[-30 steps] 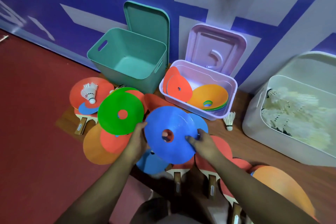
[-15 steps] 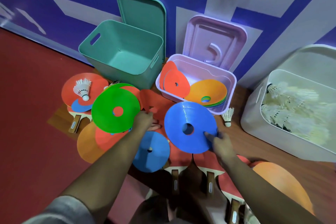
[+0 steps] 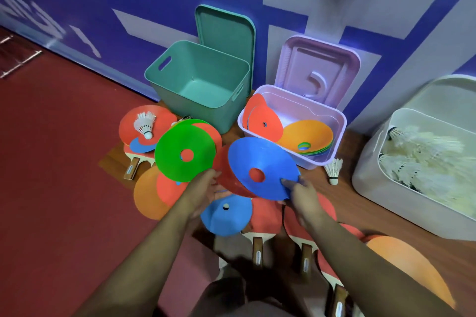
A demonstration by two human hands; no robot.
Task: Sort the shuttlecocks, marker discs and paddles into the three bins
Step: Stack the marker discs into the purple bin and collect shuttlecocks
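Observation:
My right hand (image 3: 301,194) grips the near edge of a blue marker disc (image 3: 262,167), held tilted just in front of the lilac bin (image 3: 340,123). That bin holds red and orange discs. My left hand (image 3: 206,192) grips the edge of a red disc (image 3: 228,179) that is lifted partly under the blue one. A green disc (image 3: 185,154) lies on the pile by my left fingers. Red paddles (image 3: 262,216) lie near me. One shuttlecock (image 3: 333,170) lies beside the lilac bin, another (image 3: 145,123) on the left pile.
An empty teal bin (image 3: 180,108) stands at the back left, its lid against the blue wall. A white bin (image 3: 386,195) of shuttlecocks stands at the right. Another blue disc (image 3: 226,213) and orange discs (image 3: 146,193) (image 3: 407,270) lie on the floor.
My right hand has carried the blue disc to the right, toward the lilac bin. My left hand left it and took hold of a red disc from the pile.

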